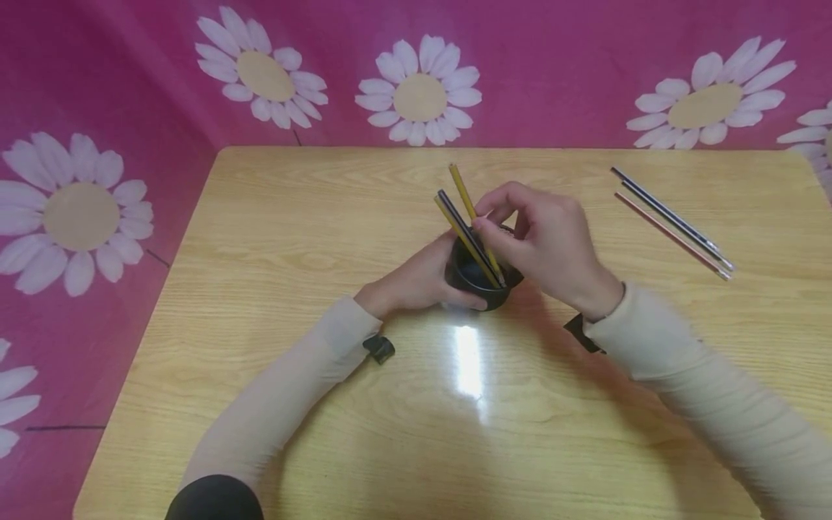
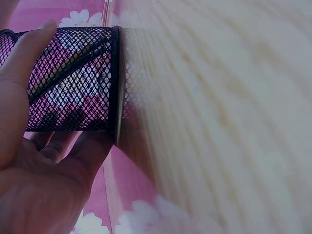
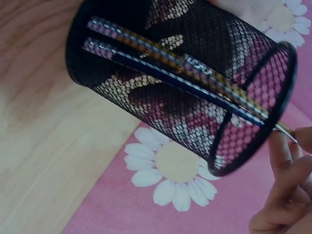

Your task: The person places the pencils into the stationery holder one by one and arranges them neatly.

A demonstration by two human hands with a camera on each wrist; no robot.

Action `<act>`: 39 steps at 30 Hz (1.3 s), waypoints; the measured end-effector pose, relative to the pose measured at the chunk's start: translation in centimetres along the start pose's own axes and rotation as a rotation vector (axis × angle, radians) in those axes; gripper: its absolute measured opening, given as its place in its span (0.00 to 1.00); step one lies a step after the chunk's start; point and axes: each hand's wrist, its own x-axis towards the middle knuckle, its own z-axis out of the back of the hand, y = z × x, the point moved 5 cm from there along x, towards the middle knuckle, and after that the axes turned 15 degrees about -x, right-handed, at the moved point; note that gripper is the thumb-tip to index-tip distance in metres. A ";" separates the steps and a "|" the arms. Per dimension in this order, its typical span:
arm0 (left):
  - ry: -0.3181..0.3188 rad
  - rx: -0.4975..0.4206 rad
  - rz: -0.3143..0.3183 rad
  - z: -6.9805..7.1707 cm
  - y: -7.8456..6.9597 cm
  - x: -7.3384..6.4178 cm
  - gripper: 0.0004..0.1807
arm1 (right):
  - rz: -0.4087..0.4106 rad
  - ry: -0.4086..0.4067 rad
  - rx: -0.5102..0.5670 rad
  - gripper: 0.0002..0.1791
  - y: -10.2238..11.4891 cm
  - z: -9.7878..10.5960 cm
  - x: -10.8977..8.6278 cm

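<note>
Surface [image 1: 279, 224]: wide room along the left edge.
Left hand [image 1: 425, 274]: curled round the mesh cup [image 1: 464, 269], mid-surface.
In the cup: leaning pencils [image 1: 458, 227].
Right hand [image 1: 549, 238]: pinching a yellow pencil [image 1: 464, 192].
Loose pencils [image 1: 672, 221]: three, near the back edge.

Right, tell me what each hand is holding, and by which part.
The left hand holds the cup round its side; the right hand pinches a yellow pencil partway along, above the cup.

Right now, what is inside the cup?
Two yellow pencils and one dark pencil reach into the cup; the right hand pinches one yellow pencil. In the head view, that hand covers part of the cup; anything behind it can't be seen.
</note>
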 end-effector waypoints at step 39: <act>0.009 0.016 0.000 0.2 0.4 -0.2 0.46 | -0.065 0.224 -0.141 0.03 -0.5 -3.2 -0.9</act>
